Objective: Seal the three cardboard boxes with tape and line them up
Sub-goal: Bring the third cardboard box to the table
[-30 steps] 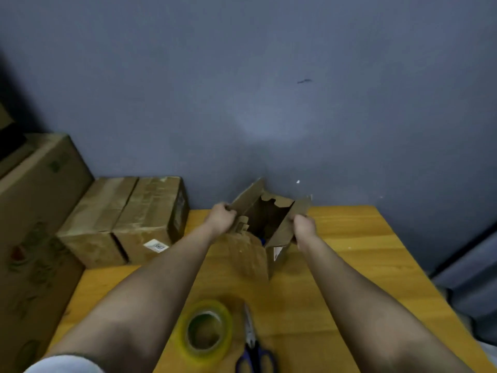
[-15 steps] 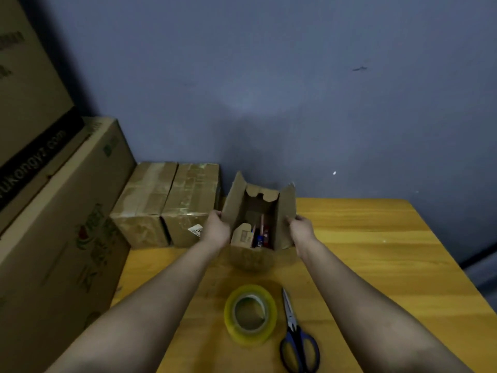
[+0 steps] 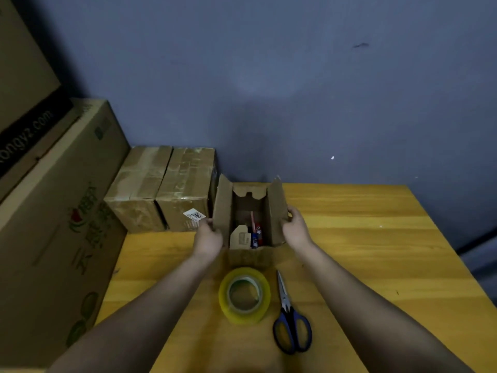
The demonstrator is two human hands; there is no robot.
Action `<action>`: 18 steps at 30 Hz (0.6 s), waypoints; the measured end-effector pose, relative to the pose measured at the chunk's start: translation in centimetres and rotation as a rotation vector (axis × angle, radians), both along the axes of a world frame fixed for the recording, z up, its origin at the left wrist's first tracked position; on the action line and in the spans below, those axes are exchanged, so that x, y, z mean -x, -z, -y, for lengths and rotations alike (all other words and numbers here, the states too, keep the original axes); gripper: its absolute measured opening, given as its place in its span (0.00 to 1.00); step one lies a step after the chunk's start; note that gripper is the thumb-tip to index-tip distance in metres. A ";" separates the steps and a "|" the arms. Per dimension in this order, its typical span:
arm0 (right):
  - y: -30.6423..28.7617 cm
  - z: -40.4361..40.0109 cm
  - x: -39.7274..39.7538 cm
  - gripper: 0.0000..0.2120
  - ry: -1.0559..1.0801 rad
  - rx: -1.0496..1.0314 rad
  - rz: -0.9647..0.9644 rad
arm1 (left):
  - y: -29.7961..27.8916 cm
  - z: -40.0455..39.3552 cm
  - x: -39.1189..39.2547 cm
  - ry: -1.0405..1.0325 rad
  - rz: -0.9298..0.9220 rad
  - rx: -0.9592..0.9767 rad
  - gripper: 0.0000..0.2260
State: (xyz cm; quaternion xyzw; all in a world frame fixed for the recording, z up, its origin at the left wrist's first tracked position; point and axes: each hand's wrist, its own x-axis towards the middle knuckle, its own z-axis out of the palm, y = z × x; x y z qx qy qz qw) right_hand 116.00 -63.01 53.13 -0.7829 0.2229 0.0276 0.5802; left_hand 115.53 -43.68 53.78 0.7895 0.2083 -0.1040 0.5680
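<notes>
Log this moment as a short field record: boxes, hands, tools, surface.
open box: open box stands on the table, side flaps up, small items inside
sealed boxes: two taped boxes side by side, left of the open box, against the wall
left hand: left hand grips the left flap
right hand: right hand grips the right flap
tape: tape roll lies flat in front of the open box
scissors: scissors right of the roll, closed, blades pointing away
surface: wooden table
large cartons: large cartons at far left

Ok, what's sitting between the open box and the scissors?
Nothing. In the head view the table is bare wood between the open box and the scissors; the tape roll lies left of them.
</notes>
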 end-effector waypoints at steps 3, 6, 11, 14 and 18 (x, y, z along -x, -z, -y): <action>0.1 0.0 0.7 0.22 -0.023 0.035 -0.004 | -0.1 -0.3 0.4 0.015 -0.009 -0.028 0.17; 0.3 -0.1 1.2 0.22 -0.057 0.020 0.001 | -0.1 -0.8 0.5 0.033 -0.032 -0.021 0.18; 0.8 -0.6 1.7 0.20 -0.047 -0.039 -0.052 | 0.2 -1.4 0.3 0.094 -0.074 0.087 0.18; 1.4 -0.9 3.6 0.22 0.054 -0.200 0.051 | 1.8 -2.0 1.9 0.069 -0.005 0.206 0.16; 5.9 -0.9 6.3 0.16 0.551 -0.341 0.011 | 5.8 -2.6 4.3 -0.070 -0.004 0.088 0.10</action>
